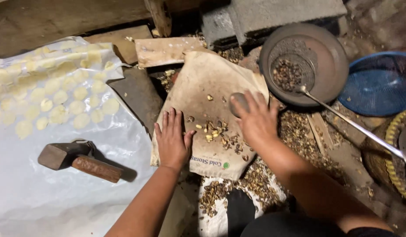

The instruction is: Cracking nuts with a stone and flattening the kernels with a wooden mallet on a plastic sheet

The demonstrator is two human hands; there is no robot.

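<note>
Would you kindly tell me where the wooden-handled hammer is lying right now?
In the head view, the wooden-handled hammer lies at lower left on the white plastic sheet, left of the left hand and below the pale round discs.

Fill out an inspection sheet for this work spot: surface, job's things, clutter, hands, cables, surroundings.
Surface: worn sack spread on the ground.
Job's things: stone; nuts on the sack.
Clutter: broken shells; hammer on a plastic sheet.
Hands: left hand flat on the sack; right hand grips the stone.
Cables: nothing seen.
Surroundings: pan with strainer, blue basket, pale discs.
</note>
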